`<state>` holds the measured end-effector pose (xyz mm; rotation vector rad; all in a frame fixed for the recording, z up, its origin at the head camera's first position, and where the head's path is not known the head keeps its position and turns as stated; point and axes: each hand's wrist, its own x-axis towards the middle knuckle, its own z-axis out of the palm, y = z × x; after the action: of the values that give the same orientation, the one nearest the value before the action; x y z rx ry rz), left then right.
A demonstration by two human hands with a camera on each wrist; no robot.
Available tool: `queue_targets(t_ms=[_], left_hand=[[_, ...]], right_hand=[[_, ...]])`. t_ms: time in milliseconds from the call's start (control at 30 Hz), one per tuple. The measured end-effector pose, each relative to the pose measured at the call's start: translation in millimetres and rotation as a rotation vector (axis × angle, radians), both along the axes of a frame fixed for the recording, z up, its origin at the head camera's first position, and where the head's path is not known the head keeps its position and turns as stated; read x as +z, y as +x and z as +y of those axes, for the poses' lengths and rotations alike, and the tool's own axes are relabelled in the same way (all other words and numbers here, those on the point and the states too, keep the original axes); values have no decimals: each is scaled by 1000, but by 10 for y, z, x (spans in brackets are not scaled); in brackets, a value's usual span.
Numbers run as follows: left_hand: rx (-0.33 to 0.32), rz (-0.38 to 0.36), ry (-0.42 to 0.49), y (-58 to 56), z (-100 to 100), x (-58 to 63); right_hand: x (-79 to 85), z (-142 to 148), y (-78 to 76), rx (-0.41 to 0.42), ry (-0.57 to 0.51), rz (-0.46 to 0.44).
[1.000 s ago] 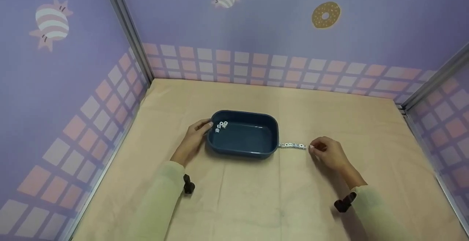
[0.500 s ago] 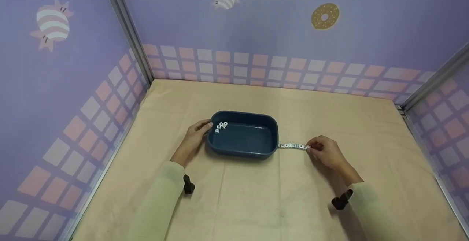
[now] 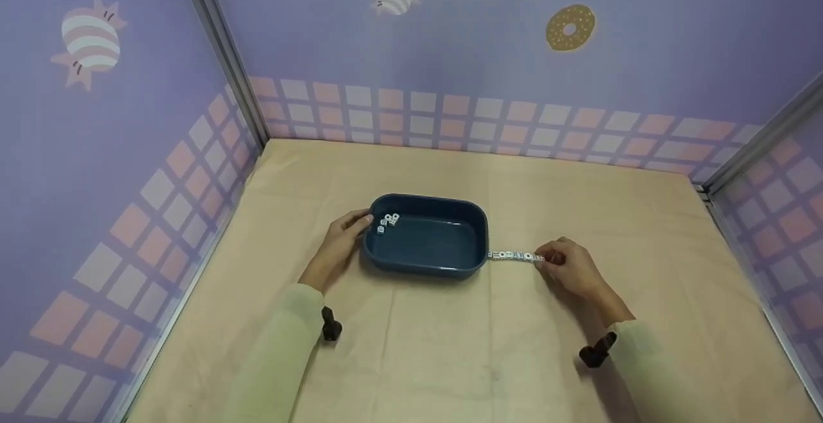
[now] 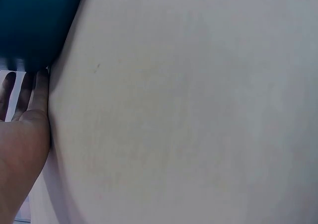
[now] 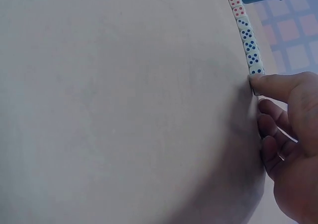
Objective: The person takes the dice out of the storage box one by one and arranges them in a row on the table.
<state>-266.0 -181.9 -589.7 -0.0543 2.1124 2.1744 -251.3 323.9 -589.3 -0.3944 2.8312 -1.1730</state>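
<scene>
A dark blue rectangular tray stands mid-table in the head view. My left hand holds its left rim, thumb at the top edge; the left wrist view shows the other fingers stretched against the outer wall. Inside the tray, several white dice lie in the left corner. From the tray's right side runs a straight row of dice, with blue and red dots. My right hand pinches the die at the row's right end between thumb and forefinger; the thumb partly covers it in the right wrist view.
A pale cloth covers the table. Purple patterned panels enclose the back and sides, joined by metal posts. A dark wrist camera sits at the right cuff, another one at the left.
My right hand has moved slightly left, bringing its die up to the row's right end and closing the gap. The left hand and the tray have stayed in place.
</scene>
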Motion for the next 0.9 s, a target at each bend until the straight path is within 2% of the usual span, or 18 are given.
queue_targets(t_ms=[167, 300, 633, 900], left_hand=[[-6, -8, -12, -19, 26, 37], [15, -8, -17, -35, -11, 72], [23, -34, -8, 13, -38, 12], [23, -28, 14, 12, 4, 34]], right_hand=[[21, 30, -8, -12, -4, -35], [36, -1, -56, -26, -25, -51], [-5, -35, -81, -38, -22, -68], [-1, -1, -38, -51, -33, -93]])
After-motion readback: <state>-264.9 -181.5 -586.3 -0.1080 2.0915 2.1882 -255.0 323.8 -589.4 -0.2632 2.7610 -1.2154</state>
